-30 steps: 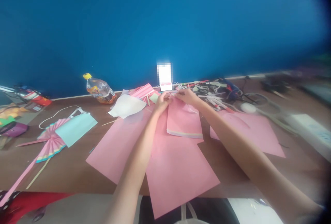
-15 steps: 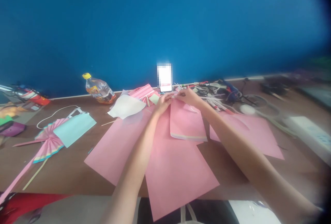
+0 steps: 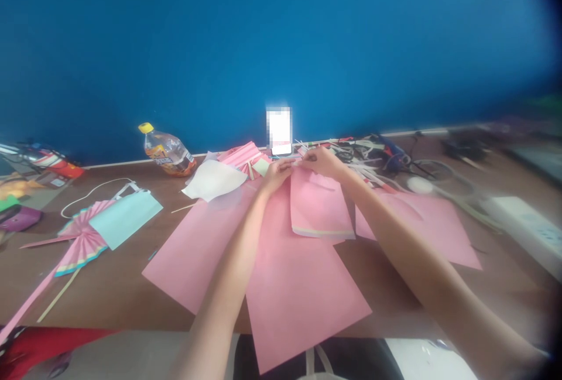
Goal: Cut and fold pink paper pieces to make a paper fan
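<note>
In the head view, my left hand (image 3: 277,174) and my right hand (image 3: 322,162) are close together at the back of the desk. Both have fingers closed at the top edge of a pink sheet of paper (image 3: 321,210), whose lower edge carries pale yellow and bluish stripes. The sheet hangs down toward me over larger pink sheets (image 3: 307,292); the front one juts past the desk edge. What exactly lies between the fingertips is too small to make out. Just left of my left hand are a white piece of paper (image 3: 215,180) and a folded pink paper (image 3: 240,156).
A lit phone (image 3: 280,131) stands against the blue wall. At left are a bottle with a yellow cap (image 3: 169,151), a pleated pink paper bow (image 3: 85,230) and a light blue mask (image 3: 127,219). Cables (image 3: 364,151) and a white power strip (image 3: 527,228) lie at right.
The striped pink sheet has shifted slightly to the right along with my right hand. My left hand stays almost in place, and its fingers remain closed.
</note>
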Tool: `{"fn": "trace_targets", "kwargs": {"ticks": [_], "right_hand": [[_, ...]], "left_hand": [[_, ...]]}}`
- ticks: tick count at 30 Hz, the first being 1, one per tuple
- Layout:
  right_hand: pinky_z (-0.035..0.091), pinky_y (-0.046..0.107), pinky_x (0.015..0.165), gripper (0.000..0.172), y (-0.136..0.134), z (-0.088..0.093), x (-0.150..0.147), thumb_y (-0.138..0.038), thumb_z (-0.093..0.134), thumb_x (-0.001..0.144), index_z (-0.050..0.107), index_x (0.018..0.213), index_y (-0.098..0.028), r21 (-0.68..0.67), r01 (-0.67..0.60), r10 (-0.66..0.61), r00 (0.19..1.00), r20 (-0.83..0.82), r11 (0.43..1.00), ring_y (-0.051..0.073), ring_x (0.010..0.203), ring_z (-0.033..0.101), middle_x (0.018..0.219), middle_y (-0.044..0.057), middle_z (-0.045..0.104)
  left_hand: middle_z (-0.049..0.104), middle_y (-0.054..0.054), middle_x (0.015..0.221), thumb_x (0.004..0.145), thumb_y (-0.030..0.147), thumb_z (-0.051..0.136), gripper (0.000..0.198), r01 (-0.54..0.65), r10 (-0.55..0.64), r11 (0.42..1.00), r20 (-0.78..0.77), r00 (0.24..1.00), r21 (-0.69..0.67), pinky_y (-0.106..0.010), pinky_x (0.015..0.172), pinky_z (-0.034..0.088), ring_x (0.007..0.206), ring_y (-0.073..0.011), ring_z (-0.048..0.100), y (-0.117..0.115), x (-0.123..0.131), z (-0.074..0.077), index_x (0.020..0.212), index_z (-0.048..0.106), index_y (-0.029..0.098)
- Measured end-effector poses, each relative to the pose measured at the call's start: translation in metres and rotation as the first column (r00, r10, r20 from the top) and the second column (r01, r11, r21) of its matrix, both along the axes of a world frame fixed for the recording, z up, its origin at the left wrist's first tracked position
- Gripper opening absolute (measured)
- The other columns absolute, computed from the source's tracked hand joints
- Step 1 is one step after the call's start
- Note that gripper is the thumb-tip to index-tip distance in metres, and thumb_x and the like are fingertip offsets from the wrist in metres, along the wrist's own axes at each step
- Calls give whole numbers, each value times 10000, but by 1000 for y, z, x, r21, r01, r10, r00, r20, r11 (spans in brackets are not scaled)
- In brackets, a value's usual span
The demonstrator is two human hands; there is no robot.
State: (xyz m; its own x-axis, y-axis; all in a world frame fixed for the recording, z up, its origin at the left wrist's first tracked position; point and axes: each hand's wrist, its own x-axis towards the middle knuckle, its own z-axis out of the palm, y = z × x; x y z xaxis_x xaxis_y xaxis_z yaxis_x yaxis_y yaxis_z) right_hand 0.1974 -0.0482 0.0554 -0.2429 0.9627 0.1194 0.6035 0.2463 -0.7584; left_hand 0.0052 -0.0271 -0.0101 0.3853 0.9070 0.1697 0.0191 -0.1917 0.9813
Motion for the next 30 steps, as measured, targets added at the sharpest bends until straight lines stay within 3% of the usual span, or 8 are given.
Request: {"fn": "trace_targets", "kwargs": {"ticks": [7,30], "right_hand": [[284,213,443,290,-4,6,1,-424,620,751,582,649,-154,-68,-64,66,997,30,996,82,436,419,473,-24,482],[287,232,447,300,-4,1,3,-434,617,756,585,633,-163,-91,-62,67,996,54,994,88,441,413,467,-18,504]], "left_hand": [[635,-123,1233,760,253,669,410,34,-33,999,33,999,-26,-380,973,442,1126,-246,596,-2,1,2,1161,643,175],[612,-141,1273,771,354,685,467,116,-116,993,15,993,-19,-383,999,421,1165,-254,576,-6,-1,8,1195,624,169]]}}
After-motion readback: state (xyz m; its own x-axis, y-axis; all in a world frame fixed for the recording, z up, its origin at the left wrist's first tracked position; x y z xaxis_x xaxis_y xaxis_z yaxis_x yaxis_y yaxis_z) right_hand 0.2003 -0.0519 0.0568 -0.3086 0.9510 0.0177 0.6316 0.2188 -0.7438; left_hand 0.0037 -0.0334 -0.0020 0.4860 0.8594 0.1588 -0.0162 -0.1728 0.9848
